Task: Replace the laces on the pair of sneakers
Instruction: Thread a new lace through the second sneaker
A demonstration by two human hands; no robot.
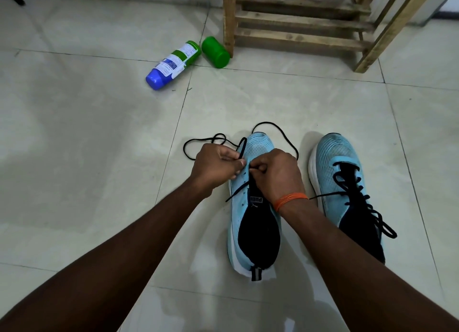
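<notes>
Two light-blue sneakers with black tongues stand side by side on the tiled floor, toes pointing away from me. The left sneaker (258,148) has a loose black lace (280,133) looping around its toe and out to the left. My left hand (216,164) pinches the lace at the sneaker's lowest eyelets. My right hand (275,175) pinches the lace over the tongue beside it; an orange band circles that wrist. The right sneaker (340,162) is laced with a black lace (357,197), its ends lying loose.
A green and blue bottle (173,64) lies on its side on the floor at the back, with a green cap (215,52) next to it. A wooden rack (298,26) stands at the back right. Pale floor tiles (99,145) spread to the left.
</notes>
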